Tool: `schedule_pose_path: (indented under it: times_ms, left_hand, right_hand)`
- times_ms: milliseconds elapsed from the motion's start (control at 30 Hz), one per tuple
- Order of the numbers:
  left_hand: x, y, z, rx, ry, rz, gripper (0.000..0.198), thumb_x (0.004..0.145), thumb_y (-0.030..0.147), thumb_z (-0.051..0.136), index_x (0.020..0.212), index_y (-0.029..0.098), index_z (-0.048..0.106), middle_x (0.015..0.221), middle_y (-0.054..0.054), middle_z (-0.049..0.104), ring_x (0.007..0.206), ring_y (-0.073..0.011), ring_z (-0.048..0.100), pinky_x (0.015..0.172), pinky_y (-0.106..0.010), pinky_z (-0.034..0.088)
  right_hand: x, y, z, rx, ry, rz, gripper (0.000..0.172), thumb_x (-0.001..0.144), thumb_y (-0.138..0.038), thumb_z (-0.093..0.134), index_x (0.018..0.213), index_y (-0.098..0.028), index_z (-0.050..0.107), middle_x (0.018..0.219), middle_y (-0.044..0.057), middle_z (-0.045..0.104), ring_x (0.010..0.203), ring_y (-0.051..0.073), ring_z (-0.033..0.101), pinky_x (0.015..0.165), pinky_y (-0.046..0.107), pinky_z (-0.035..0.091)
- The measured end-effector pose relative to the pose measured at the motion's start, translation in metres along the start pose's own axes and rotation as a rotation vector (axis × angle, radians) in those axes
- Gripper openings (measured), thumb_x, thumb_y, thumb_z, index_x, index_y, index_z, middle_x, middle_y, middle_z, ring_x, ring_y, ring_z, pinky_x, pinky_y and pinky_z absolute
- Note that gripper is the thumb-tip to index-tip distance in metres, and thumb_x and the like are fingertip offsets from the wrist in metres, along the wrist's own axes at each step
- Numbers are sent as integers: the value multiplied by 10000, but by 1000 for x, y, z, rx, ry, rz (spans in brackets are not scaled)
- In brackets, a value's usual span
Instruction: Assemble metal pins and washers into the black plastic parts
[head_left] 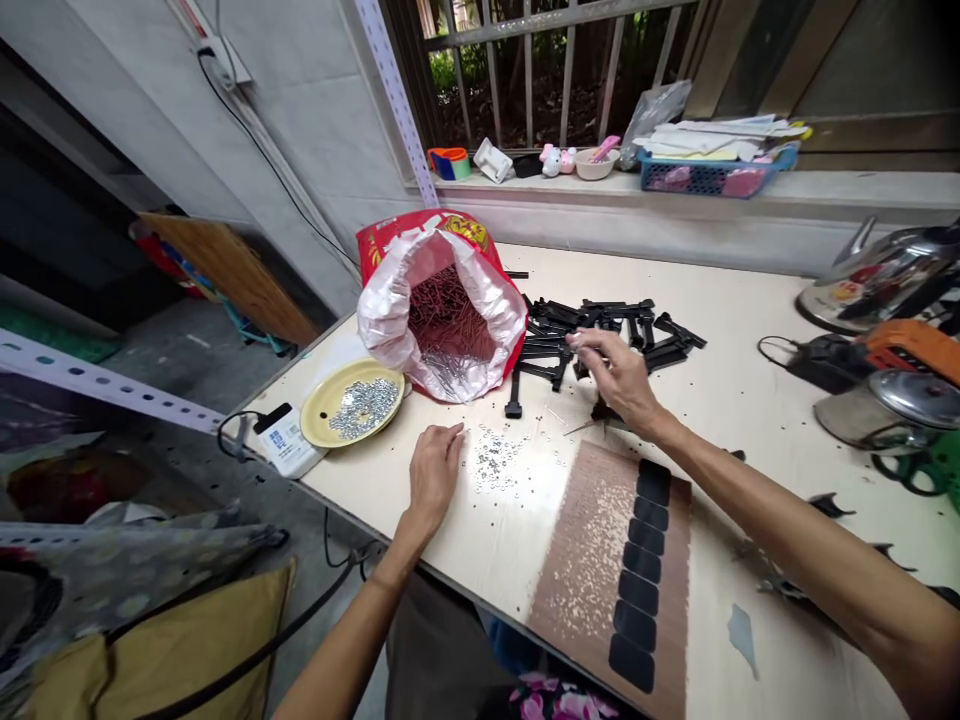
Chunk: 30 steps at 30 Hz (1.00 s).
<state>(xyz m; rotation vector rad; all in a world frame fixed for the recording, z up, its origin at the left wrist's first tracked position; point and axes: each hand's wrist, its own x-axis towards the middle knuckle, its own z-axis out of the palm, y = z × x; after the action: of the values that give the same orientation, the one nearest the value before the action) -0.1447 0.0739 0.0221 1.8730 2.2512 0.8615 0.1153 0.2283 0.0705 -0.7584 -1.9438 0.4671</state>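
Note:
My left hand [435, 468] rests low over the table with its fingers bent together, just left of a scatter of small metal nuts or washers [496, 460]. Whatever its fingertips may pinch is too small to make out. Over the pile of black T-shaped plastic parts [551, 345] hovers my right hand [616, 378], fingers curved and apart, with nothing visible in them. Below it, partly covered, lies a dark object [604, 410] with a thin pointed shaft. A red bag [480, 235], its white mouth rolled back, holds many long screws or nails [446, 315].
A yellow plate [315, 432] of small metal pieces stands left, beside a white device [281, 440]. In front lies a brown board [559, 560] with a row of black pads [637, 600]. A kettle [855, 285], a metal pot [870, 410] and green-handled scissors [919, 475] occupy the right.

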Motion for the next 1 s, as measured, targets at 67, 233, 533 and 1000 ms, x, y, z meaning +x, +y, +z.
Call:
schedule_pose_path:
  times_ms: [67, 233, 533, 1000]
  left_hand:
    - [5, -2, 6, 46, -26, 31, 282, 891, 299, 447, 1043, 193, 660, 883, -75, 601, 831, -206, 559, 745, -337, 453]
    - [12, -1, 9, -13, -21, 40, 201, 854, 285, 507, 861, 197, 687, 844, -71, 602, 849, -213, 550, 733, -324, 439]
    - [-7, 73, -7, -1506, -389, -706, 267, 628, 279, 783, 796, 131, 637, 721, -6, 624, 578, -64, 552, 541, -175, 470]
    - [-22, 125, -3, -1557, -482, -677, 269, 615, 258, 805, 777, 113, 647, 697, -7, 668, 585, -58, 605, 613, -176, 552]
  right_hand:
    - [7, -18, -6, 141, 124, 93, 218, 958, -299, 384, 1110, -241, 529, 1059, 46, 634, 1027, 174, 580, 904, 401, 467]
    - [-9, -59, -17, 160, -7, 149, 231, 938, -282, 434, 1103, -218, 582, 945, 43, 622, 816, 147, 596, 691, 323, 536]
    - [-75, -105, -6, -156, -292, 43, 245, 932, -257, 452, 1064, -193, 648, 890, 61, 646, 830, 184, 552, 723, 331, 465]
    - [-85, -119, -46, -576, -283, -36, 217, 940, -256, 438, 959, -244, 653, 882, 47, 623, 814, 181, 483, 666, 295, 354]
